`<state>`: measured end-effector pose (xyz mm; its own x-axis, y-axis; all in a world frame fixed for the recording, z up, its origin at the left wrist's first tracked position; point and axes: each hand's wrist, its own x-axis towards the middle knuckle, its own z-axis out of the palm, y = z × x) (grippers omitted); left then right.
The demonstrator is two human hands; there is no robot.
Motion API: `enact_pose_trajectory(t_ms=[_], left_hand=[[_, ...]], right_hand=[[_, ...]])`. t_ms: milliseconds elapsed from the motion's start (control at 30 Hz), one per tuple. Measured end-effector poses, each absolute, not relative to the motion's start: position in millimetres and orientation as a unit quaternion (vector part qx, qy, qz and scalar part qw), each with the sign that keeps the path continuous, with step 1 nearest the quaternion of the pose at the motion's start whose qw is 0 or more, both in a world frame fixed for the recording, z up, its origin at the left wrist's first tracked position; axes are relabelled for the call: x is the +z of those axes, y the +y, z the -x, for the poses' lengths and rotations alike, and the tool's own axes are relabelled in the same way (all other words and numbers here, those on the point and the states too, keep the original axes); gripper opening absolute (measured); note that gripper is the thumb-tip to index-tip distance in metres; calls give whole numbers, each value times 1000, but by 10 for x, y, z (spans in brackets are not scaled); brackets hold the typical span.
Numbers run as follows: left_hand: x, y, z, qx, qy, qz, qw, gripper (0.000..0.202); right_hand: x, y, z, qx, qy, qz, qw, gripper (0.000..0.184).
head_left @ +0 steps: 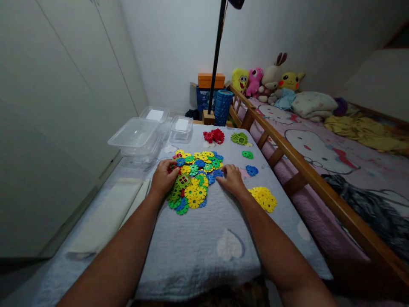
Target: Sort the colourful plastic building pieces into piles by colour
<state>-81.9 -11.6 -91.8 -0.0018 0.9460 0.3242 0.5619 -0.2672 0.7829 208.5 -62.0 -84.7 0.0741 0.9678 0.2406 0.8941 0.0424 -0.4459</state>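
Observation:
A mixed heap of plastic interlocking discs (195, 191) in yellow, blue, green and red lies on the cloth-covered table between my hands. At its left edge, my left hand (164, 177) has its fingers curled closed near a few red pieces; what they grip, if anything, is hidden. My right hand (232, 178) is at the heap's right edge, thumb and fingertips closed on a blue interlocking disc (218, 173). Separate groups lie to the right: yellow discs (263, 198), blue discs (252, 170), green discs (247, 154), light green square pieces (239, 138) and red pieces (214, 136).
Clear plastic containers (137, 133) are stacked at the back left, with a smaller lidded box (181, 125) beside them. Folded cream cloth (107, 213) lies at left. A wooden bed rail (287, 157) borders the right side. A black pole (217, 55) stands behind the table.

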Motion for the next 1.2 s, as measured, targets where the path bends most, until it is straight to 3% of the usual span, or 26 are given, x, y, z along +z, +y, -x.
enact_pose_trajectory(t_ms=[200, 400, 533, 933, 1200], left_hand=[[-942, -102, 816, 432, 561, -671, 221, 26], [-937, -104, 822, 432, 556, -676, 218, 28], [-921, -111, 828, 428, 556, -677, 222, 27], [-910, -120, 827, 422, 560, -679, 217, 29], [-926, -117, 822, 428, 555, -679, 217, 28]], right_hand=[[-728, -640, -2256, 191, -640, 660, 345, 4], [-576, -673, -2737, 105, -565, 721, 388, 2], [-602, -685, -3016, 40, -515, 778, 358, 4], [-588, -714, -3004, -2, -468, 857, 216, 17], [-551, -726, -2592, -40, -591, 772, 230, 16]])
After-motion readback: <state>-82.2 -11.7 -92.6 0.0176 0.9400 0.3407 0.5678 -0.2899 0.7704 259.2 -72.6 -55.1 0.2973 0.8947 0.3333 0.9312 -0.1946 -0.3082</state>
